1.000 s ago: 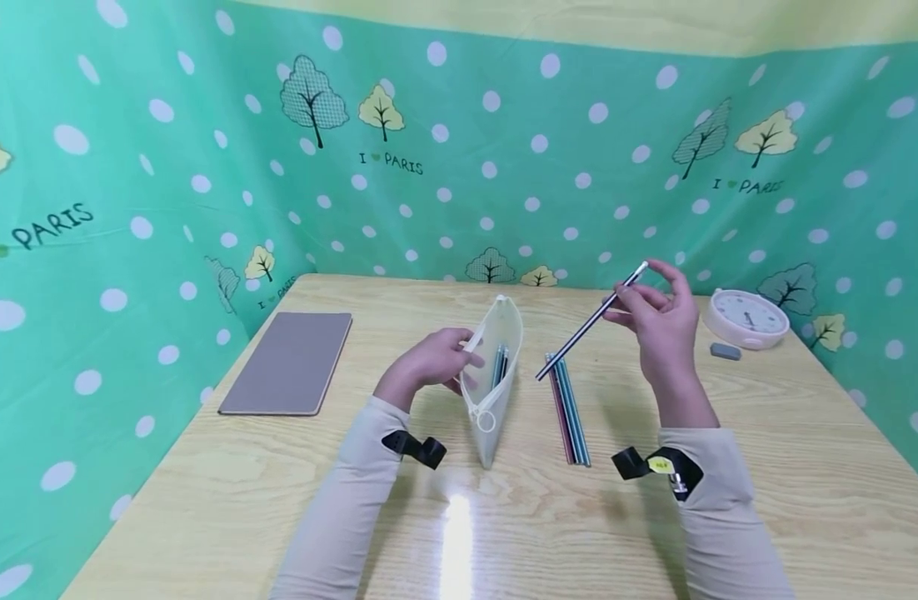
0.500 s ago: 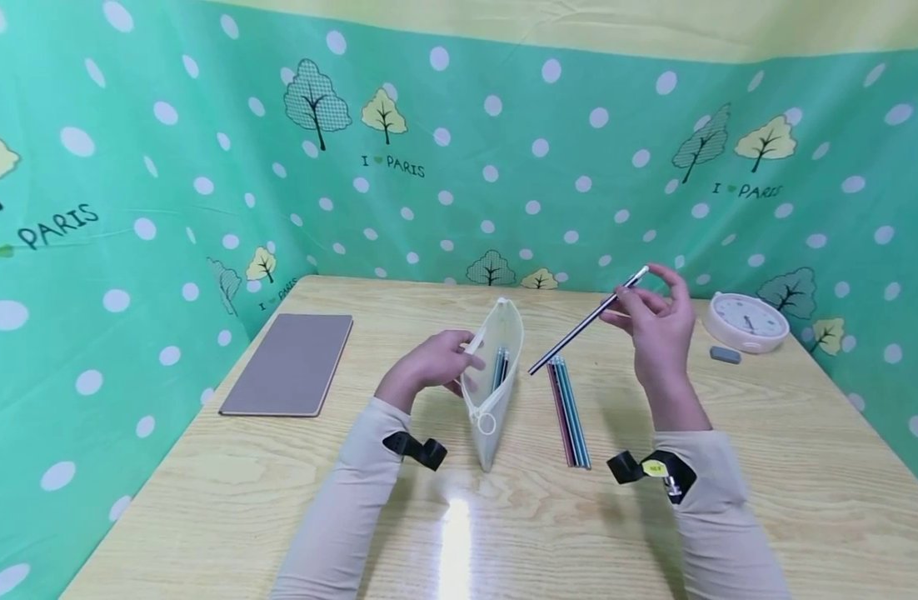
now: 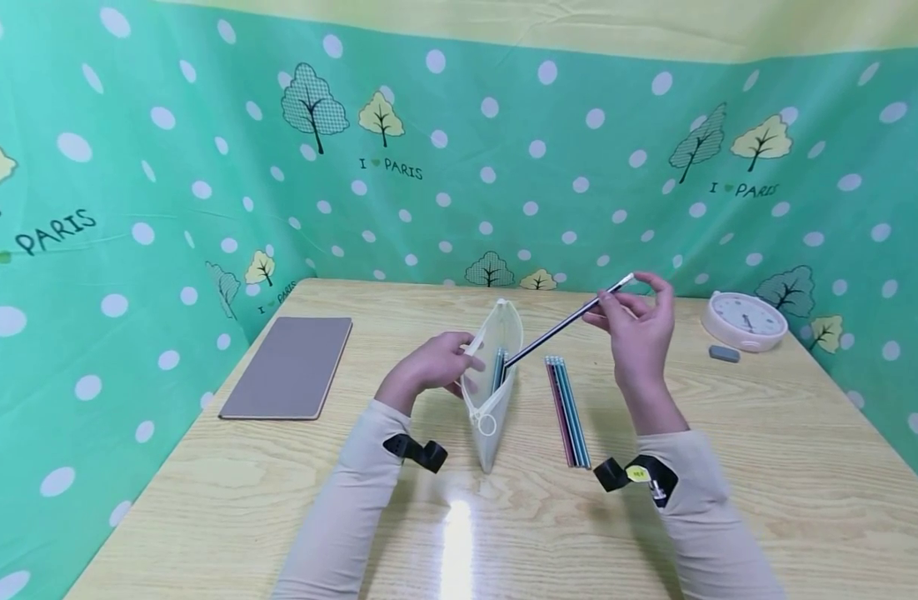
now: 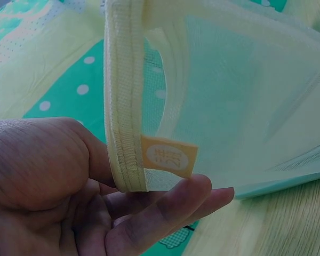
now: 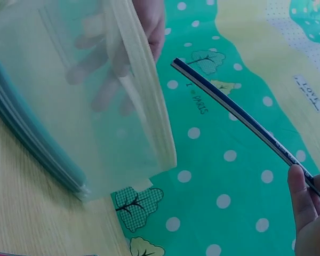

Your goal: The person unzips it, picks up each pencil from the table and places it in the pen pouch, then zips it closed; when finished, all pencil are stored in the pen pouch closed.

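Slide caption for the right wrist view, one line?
Right hand pinches a dark striped pencil beside the translucent pouch, held at its rim by the left hand.

Place: looking like a study spot; home or school isn't showing | Wooden table (image 3: 826,475): filling 6 o'clock | Dotted green cloth (image 3: 496,204): hanging like walls from 9 through 12 to 3 | Study things: grey notebook (image 3: 288,367) lying at 10, pencils (image 3: 567,414) resting near the middle, round clock (image 3: 745,322) sitting at 2
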Motion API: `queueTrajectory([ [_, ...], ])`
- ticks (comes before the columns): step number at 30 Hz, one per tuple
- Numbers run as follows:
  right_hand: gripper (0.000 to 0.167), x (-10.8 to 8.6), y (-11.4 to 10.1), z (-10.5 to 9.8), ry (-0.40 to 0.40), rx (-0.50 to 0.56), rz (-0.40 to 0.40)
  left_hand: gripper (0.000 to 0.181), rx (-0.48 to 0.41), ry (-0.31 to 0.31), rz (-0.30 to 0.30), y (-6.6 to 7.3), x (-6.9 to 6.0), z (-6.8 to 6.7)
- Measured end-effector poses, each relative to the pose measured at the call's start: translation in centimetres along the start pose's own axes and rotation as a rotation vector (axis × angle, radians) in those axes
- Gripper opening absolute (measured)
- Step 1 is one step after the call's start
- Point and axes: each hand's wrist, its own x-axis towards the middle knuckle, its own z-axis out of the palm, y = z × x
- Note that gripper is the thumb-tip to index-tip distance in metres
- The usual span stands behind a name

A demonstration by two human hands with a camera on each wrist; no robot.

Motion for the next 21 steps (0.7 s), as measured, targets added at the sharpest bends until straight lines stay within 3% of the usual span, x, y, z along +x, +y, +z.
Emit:
queueTrajectory([
  [12,0.046,-1.6,1.4,1.2,-0.196,-0.129,-0.016,0.040,0.017,0.011,0.008,-0.1,0.1,0.1],
  [21,0.047,-2.0,1.5,1.6,-0.278,-0.158,0.007,0.034,0.000,0.015,-0.002,0.0,0.1,0.0],
])
